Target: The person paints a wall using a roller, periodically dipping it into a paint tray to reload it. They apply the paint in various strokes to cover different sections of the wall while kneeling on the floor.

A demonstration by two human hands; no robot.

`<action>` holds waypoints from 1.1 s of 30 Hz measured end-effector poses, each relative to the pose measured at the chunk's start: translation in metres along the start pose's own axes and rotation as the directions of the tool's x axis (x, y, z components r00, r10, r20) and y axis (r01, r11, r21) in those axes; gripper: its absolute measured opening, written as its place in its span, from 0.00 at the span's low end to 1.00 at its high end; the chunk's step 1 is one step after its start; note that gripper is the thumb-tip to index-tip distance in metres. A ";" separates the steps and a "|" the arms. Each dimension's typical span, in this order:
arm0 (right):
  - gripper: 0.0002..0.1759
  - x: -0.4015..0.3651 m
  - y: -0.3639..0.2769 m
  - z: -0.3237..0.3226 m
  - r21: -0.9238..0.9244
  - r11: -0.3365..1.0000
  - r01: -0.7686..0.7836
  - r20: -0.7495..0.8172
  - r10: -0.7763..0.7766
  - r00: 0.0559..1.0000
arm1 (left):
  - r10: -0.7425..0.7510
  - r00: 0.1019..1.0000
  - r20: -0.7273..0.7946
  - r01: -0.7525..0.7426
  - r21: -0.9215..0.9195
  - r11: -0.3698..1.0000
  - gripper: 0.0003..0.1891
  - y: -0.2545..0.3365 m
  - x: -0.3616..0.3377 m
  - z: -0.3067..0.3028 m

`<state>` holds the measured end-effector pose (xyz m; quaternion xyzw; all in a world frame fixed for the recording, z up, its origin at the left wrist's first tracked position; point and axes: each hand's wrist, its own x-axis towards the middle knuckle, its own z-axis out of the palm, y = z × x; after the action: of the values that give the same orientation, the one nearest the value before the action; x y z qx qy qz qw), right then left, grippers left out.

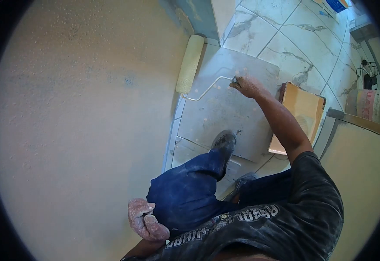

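Note:
My right hand [247, 86] is closed round the handle end of a paint roller, its bent wire frame running left to the pale, fluffy roller sleeve [190, 65]. That sleeve lies against the lower part of the wall [89, 126], near the corner. Close to my body at the bottom, my left hand [147, 221] is curled, dusty with pale powder, in front of the wall. Its fingers are bent inward, and whether anything small is between them cannot be made out. An orange-cream paint tray [301, 111] rests on the floor right of my right forearm.
A grey sheet [229, 108] lies under my feet over marbled tiles [294, 52]. A stained bucket [366, 104] and dark cables [366, 71] are at the right. A blue and white container [337, 5] stands at the top right. A wall corner [216, 21] juts out ahead.

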<state>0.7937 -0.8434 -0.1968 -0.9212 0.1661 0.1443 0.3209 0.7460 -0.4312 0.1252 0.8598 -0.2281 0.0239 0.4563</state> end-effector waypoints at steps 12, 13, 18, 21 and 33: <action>0.24 -0.023 -0.040 -0.058 -0.046 0.992 0.115 -0.062 -0.117 0.991 | -0.048 0.998 -0.033 0.047 -0.044 0.998 0.12 0.003 -0.006 0.002; 0.25 -0.025 -0.047 -0.065 -0.048 0.991 0.125 -0.057 -0.128 0.990 | -0.052 0.998 -0.037 0.050 -0.047 0.998 0.12 0.003 -0.007 0.003; 0.25 -0.032 -0.071 -0.090 -0.011 0.981 0.193 -0.091 -0.193 0.977 | -0.050 0.998 -0.049 0.048 -0.059 0.997 0.12 0.010 -0.008 0.005; 0.25 -0.040 -0.090 -0.108 0.015 0.970 0.242 -0.137 -0.238 0.962 | -0.036 0.997 -0.064 0.032 -0.061 0.998 0.12 0.012 -0.007 0.007; 0.22 -0.081 -0.175 -0.185 0.111 0.914 0.389 -0.260 -0.351 0.899 | 0.114 0.991 -0.077 -0.117 -0.035 0.993 0.09 0.001 0.005 0.008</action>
<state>0.8199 -0.8150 0.0671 -0.9176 0.0352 -0.0434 0.3935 0.7485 -0.4404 0.1224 0.8345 -0.2607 0.0777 0.4793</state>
